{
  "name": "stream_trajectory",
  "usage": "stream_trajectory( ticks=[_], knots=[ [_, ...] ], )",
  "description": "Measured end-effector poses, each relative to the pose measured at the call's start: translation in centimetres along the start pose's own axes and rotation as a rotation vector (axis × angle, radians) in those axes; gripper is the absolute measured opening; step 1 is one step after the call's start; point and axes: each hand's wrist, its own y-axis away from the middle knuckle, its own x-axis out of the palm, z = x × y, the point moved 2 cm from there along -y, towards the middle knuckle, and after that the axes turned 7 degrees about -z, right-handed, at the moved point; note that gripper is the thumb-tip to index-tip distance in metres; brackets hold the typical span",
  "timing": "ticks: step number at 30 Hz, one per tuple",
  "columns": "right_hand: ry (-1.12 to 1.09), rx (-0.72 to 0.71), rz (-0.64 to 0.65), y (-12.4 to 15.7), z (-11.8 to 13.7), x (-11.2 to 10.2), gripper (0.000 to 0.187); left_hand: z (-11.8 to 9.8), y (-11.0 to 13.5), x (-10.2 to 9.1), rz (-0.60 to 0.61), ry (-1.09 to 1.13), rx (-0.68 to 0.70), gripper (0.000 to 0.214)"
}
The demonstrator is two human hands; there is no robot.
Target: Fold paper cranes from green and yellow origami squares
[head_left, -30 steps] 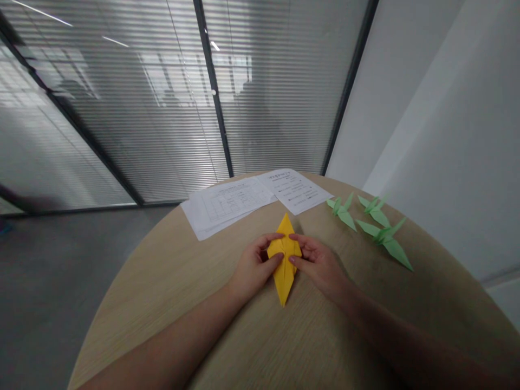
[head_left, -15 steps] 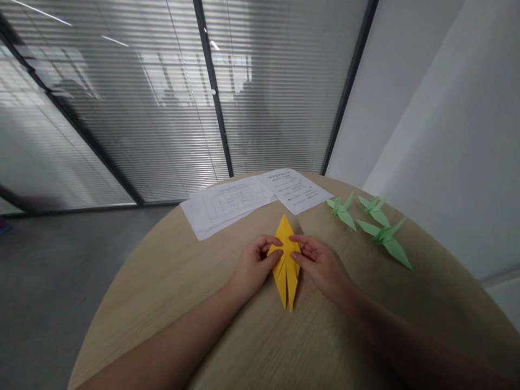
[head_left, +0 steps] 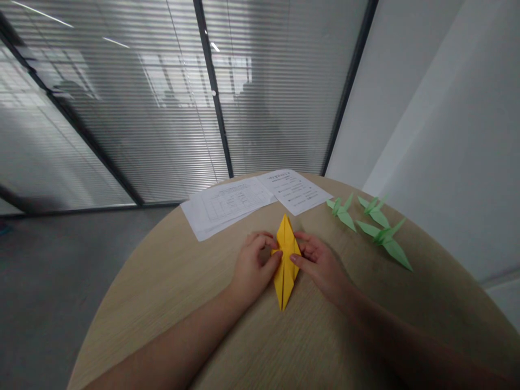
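Observation:
A yellow folded origami paper, a long diamond with a slit down its lower half, is between my two hands over the table. My left hand pinches its left edge, thumb on top and fingers curled. On the opposite edge my right hand grips it, with the thumb on the front and the fingers partly hidden behind the paper. The paper's upper tip points away from me and its lower tip toward me.
Three green origami cranes lie at the right of the round wooden table. Printed sheets overlap along the far edge. Beyond stands a glass partition with blinds, and a white wall rises on the right.
The yellow paper has turned a little, and its two lower points now lie close together. My right fingers have slid from its front to behind its edge; my left fingers curl more.

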Motion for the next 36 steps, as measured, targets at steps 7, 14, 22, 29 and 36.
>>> stream_trajectory(
  ticks=[7,14,22,29,36],
  knots=[
    [0.044,0.004,-0.006,0.1,0.0,0.0,0.032,-0.4,0.3,0.2,0.116,-0.026,0.158,0.017],
    [0.063,-0.017,0.022,0.2,0.1,-0.1,0.032,-0.8,0.4,0.3,0.149,0.034,0.159,0.023],
    [0.108,-0.175,0.013,0.7,0.3,-0.5,0.031,0.2,0.1,0.3,0.15,0.211,-0.224,0.015],
    [0.431,-0.445,0.026,1.5,1.3,-0.2,0.029,1.4,0.1,1.1,0.098,0.663,-0.61,0.034],
    [0.549,-0.65,0.006,1.7,1.8,0.1,0.035,1.5,0.0,1.3,0.089,0.755,-0.674,0.031]
  ],
)
